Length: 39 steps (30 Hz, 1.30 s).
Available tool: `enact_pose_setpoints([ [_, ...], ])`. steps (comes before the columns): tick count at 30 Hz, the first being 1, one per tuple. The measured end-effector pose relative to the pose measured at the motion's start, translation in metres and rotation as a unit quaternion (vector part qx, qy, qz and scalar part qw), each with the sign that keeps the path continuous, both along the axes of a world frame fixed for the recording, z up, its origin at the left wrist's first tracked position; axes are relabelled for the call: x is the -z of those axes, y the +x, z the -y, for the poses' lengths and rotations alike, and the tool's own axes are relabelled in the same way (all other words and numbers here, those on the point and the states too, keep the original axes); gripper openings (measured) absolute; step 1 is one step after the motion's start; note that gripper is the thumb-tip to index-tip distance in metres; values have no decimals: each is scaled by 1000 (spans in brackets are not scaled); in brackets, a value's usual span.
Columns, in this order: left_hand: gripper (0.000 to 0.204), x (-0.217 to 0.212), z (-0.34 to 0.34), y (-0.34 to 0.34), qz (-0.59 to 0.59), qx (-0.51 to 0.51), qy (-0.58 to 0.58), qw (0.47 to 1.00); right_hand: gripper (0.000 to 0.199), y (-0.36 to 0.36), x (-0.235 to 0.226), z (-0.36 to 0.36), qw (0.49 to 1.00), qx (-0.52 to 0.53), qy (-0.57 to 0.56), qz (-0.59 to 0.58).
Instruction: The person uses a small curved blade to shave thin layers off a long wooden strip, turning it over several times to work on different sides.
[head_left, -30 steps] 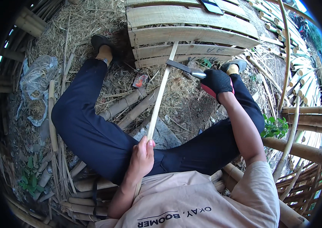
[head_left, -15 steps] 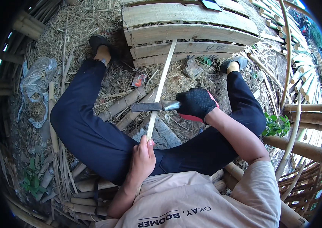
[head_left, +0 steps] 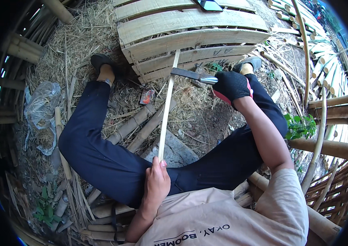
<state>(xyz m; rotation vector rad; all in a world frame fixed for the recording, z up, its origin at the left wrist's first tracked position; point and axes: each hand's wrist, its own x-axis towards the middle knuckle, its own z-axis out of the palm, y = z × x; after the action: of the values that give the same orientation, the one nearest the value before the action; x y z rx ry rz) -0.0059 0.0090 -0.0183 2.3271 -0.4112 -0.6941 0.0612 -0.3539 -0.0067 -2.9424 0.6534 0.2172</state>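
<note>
My bare left hand (head_left: pixel 157 179) is closed round the near end of a long pale bamboo strip (head_left: pixel 165 119), close to my lap. The strip runs away from me toward the wooden crate (head_left: pixel 190 39), and its far end overlaps the crate's slatted front. In a black and pink glove, my right hand (head_left: pixel 232 88) is wrapped round the handle of a knife (head_left: pixel 188 74) with a straight dark blade and a metal collar. The blade lies across the strip near its far end. Whether it cuts into the strip I cannot tell.
Between my legs lie a grey stone (head_left: pixel 176 152) and bamboo poles (head_left: pixel 151 125) on straw. A phone (head_left: pixel 210 5) rests on the crate. Crumpled clear plastic (head_left: pixel 42 106) is at the left; stacked bamboo (head_left: pixel 325 69) and a bamboo rail (head_left: pixel 329 148) stand at the right.
My right hand and the knife have moved away from me along the strip, from above the stone to near the crate. My left hand keeps its hold on the near end.
</note>
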Motion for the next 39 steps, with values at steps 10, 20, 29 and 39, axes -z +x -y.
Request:
enact_pose_setpoints([
  [10,18,-1,6,-4,4,-9,42,999,27,-25,-1,-80,966,-158,161,-123],
  [20,14,-13,15,-11,115,41,81,989,29,10,1,-20,996,-14,41,-77],
  [29,16,-3,9,-8,86,20,54,995,33,-9,4,-24,993,-45,97,-58],
  [39,19,11,0,-3,74,2,-11,997,26,-30,-14,-100,954,-221,150,-134],
])
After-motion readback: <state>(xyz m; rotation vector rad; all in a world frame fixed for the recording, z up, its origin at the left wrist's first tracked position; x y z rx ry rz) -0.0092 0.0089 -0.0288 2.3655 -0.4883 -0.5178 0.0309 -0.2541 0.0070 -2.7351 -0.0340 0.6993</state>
